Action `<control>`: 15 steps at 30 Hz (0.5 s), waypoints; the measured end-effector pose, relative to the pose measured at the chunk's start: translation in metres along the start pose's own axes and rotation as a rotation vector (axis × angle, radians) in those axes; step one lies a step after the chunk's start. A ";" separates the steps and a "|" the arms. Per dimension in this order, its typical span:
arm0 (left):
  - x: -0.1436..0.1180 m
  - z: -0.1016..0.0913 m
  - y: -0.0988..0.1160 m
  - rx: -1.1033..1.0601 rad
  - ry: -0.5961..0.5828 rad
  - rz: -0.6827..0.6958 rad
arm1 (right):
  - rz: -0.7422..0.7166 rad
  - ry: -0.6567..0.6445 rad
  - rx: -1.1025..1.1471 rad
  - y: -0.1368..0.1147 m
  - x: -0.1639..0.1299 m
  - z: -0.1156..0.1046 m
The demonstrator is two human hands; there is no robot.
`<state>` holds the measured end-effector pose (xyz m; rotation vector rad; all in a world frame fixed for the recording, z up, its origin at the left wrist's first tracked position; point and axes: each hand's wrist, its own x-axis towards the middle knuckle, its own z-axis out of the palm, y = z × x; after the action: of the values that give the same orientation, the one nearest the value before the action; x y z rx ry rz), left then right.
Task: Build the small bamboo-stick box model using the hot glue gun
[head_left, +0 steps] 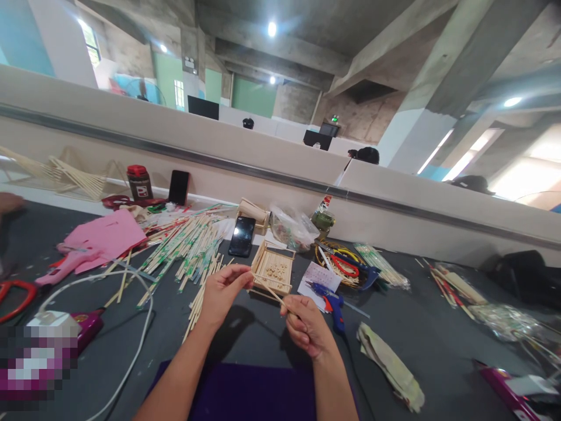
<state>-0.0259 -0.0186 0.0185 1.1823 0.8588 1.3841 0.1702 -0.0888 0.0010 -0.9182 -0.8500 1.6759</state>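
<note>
Between my two hands runs a thin wooden stick (268, 287), tilted down to the right. My left hand (227, 292) pinches its upper end between thumb and fingertips. Fingers curled, my right hand (304, 323) grips the lower end. Just beyond the stick sits a small tray built of wooden sticks (272, 255), with low railed sides and several tiny wooden pieces (277, 271) inside. Part of its near edge is hidden by my hands and the stick. A blue glue gun (335, 305) lies on the table to the right of my right hand.
Loose and wrapped sticks (188, 245) spread over the left of the table, near a black phone (242, 236) and pink sheet (107, 237). To the right lie a folded cloth (390, 365) and coiled cords (344, 263). A white cable (146, 324) loops at left. A partition (263, 155) stands behind.
</note>
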 end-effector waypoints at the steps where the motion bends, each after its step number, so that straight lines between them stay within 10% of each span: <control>1: 0.001 -0.001 -0.001 0.060 -0.001 0.029 | -0.022 0.049 -0.009 -0.001 0.000 0.001; 8: -0.004 -0.003 -0.018 0.430 -0.081 0.321 | -0.428 0.407 -0.057 -0.008 0.002 0.007; 15: -0.015 0.010 -0.023 0.862 -0.419 0.452 | -0.582 0.646 -0.117 -0.006 0.007 -0.005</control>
<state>-0.0110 -0.0302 -0.0038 2.3482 0.9375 1.0304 0.1753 -0.0804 0.0026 -1.0762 -0.6762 0.7633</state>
